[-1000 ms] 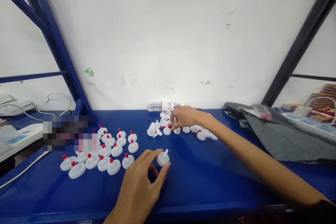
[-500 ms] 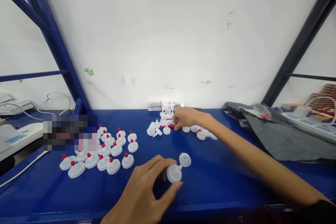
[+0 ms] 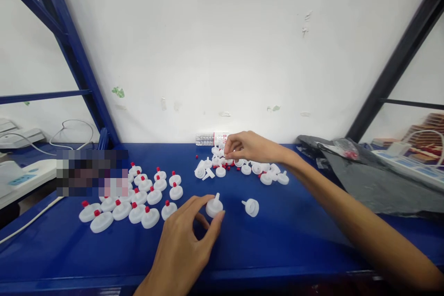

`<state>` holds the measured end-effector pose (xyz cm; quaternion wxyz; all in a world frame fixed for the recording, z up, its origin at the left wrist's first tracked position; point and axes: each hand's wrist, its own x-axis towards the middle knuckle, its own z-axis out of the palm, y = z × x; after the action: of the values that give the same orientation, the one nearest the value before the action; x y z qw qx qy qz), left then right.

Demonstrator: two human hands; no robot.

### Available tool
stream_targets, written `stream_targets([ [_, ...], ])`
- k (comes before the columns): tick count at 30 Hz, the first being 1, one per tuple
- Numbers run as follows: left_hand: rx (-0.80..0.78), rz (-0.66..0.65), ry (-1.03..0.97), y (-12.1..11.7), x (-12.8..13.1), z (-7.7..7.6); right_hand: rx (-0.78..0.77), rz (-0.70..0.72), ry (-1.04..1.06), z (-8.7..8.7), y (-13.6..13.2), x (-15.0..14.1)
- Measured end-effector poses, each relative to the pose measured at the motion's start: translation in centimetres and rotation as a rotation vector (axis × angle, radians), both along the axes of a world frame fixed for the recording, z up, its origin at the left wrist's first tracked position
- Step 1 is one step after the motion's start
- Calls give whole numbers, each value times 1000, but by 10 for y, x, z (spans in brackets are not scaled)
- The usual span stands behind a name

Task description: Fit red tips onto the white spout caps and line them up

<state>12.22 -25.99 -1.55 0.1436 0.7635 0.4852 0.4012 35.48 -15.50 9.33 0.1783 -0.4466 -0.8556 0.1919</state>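
My left hand (image 3: 183, 247) rests on the blue shelf (image 3: 294, 236) and pinches a white plastic cap (image 3: 214, 206) that stands spout up. A second white cap (image 3: 251, 206) lies on its side just to the right of it. My right hand (image 3: 247, 148) reaches across to the pile of loose white caps and small red plugs (image 3: 239, 169) near the wall, its thumb and forefinger pinched together over the pile. What they hold is too small to make out.
Several white caps fitted with red plugs (image 3: 138, 199) stand grouped at the left. A clear water bottle (image 3: 210, 138) lies against the white wall. A grey plastic bag (image 3: 374, 180) covers the shelf's right end. Blue shelf posts rise at left, a black one at right.
My left hand drew the white cap back to the left and set it spout up. The second cap rolled onto its side. My right hand lifted slightly above the pile.
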Motion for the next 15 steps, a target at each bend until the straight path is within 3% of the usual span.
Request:
stream_targets([
  [3, 3, -10, 5, -1, 0, 0, 12, -8, 322, -2, -39, -11],
  [7, 23, -28, 0, -1, -1, -1, -28, -49, 443, -28, -77, -32],
  [11, 15, -41, 0, -2, -2, -1, -99, -50, 481, -47, -85, -41],
  [15, -6, -38, -39, -3, -1, 1, -93, -57, 506, -47, -87, -43],
])
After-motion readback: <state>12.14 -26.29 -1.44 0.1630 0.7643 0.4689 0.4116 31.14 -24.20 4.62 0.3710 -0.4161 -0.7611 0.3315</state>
